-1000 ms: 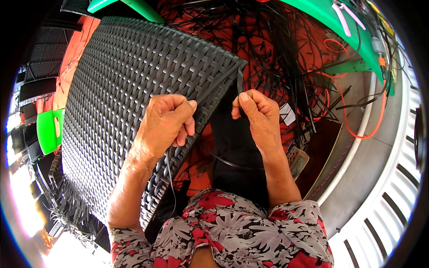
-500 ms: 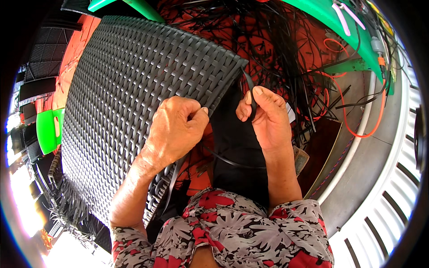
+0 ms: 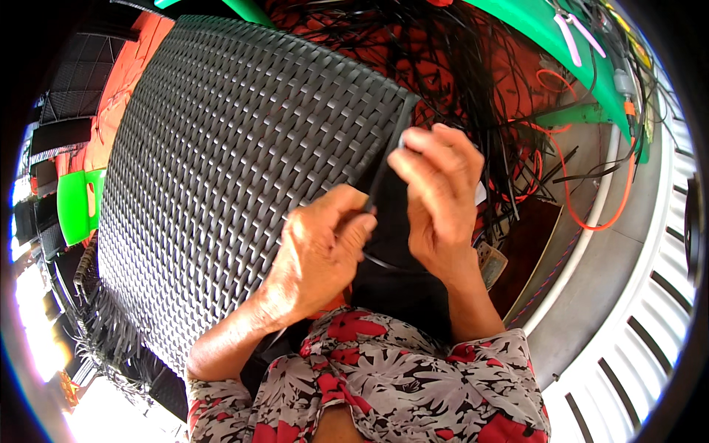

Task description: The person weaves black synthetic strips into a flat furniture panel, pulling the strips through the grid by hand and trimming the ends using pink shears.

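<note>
A large panel of tightly woven dark plastic strips (image 3: pixel 221 140) lies tilted before me, its right corner near the middle of the view. From that corner a flat black strip (image 3: pixel 379 179) runs down along the panel's edge. My left hand (image 3: pixel 317 251) rests by this edge, thumb and forefinger pinched on the strip's lower end. Just right of the strip is my right hand (image 3: pixel 442 196), raised with its fingers bent and smeared by motion. Whether it touches the strip cannot be made out.
Loose black strips (image 3: pixel 473 81) lie tangled on red ground beyond the panel. A green plastic piece (image 3: pixel 532 29) carries pink-handled scissors (image 3: pixel 569 40) at the upper right. An orange cord (image 3: pixel 626 196) loops beside a white pipe (image 3: pixel 565 288). Unwoven strip ends (image 3: pixel 122 332) hang at lower left.
My right hand no longer visibly pinches the strip and has turned, fingers blurred. My left hand has moved right and slightly down, now pinching the strip. The panel has shifted slightly.
</note>
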